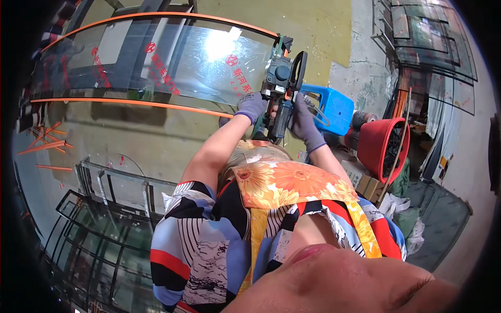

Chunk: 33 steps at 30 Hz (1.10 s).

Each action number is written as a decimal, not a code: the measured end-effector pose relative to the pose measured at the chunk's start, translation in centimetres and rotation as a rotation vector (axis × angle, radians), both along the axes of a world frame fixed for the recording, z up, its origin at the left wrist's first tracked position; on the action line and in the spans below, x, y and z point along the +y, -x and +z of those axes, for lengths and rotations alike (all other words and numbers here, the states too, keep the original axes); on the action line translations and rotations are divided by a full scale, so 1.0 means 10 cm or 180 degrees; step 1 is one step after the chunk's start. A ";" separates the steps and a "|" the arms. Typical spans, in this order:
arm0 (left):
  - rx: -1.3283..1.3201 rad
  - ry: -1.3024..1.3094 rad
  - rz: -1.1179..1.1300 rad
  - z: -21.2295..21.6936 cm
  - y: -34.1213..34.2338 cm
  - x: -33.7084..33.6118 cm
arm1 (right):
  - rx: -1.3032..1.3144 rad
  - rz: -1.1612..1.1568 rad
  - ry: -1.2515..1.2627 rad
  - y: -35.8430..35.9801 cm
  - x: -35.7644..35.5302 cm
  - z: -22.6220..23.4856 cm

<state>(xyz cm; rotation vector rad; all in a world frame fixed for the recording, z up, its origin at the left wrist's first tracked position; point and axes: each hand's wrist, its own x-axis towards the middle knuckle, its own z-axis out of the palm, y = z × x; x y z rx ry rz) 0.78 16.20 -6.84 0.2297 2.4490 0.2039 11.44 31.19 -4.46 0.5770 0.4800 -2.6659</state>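
Note:
A grey-and-black hand-held power tool [279,73], with a black loop handle and a ribbed grip, stands at the right end of a long glass pane [198,62]. Orange edge strips [156,104] run along the pane's two long sides. My left hand [251,107], in a purple-grey glove, is closed at the tool's left side, by the pane's near corner. On the other side my right hand [307,124], gloved alike, is closed against the tool near the loop handle. The tool's body hides part of the fingers on both hands.
Right of the tool is a blue plastic stool [334,110], with a red bin [378,146] behind it. Loose orange strips [47,143] lie on the floor at far left. Framed panes [104,245] stand at lower left, and others [436,47] at upper right.

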 end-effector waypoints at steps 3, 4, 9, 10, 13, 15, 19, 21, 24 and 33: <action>0.0092 0.0147 -0.0130 0.17 0.01 0.11 | 0.0030 -0.0067 -0.0541 0.06 0.02 -0.28; 0.0163 0.0181 -0.0205 0.21 0.00 0.10 | -0.0006 -0.0030 -0.0651 0.08 0.03 -0.31; 0.0191 0.0325 -0.0500 0.17 -0.09 0.01 | 0.0097 0.0024 -0.0903 0.10 0.02 -0.29; 0.0145 0.0302 -0.0563 0.15 -0.10 0.01 | 0.0082 0.0008 -0.0897 0.10 0.02 -0.29; 0.0106 0.0212 -0.0714 0.13 -0.11 0.05 | 0.0017 0.0001 -0.0924 0.12 0.08 -0.34; 0.0205 0.0131 -0.0754 0.10 -0.15 0.05 | 0.0010 0.0002 -0.0899 0.13 0.10 -0.36; 0.0096 0.0112 -0.1106 0.11 -0.22 0.06 | -0.0014 -0.0084 -0.0936 0.10 0.11 -0.33; 0.0182 0.0092 -0.1290 -0.07 -0.29 0.04 | 0.0150 -0.0166 -0.0645 0.04 0.15 -0.36; -0.0659 -0.1891 -0.1076 -0.47 -0.88 0.40 | -0.0148 -0.0676 -0.0624 -0.56 0.38 -0.39; -0.1303 -0.2061 -0.2401 -0.91 -2.49 1.42 | -0.2048 -0.1774 -0.1736 -2.42 0.78 0.11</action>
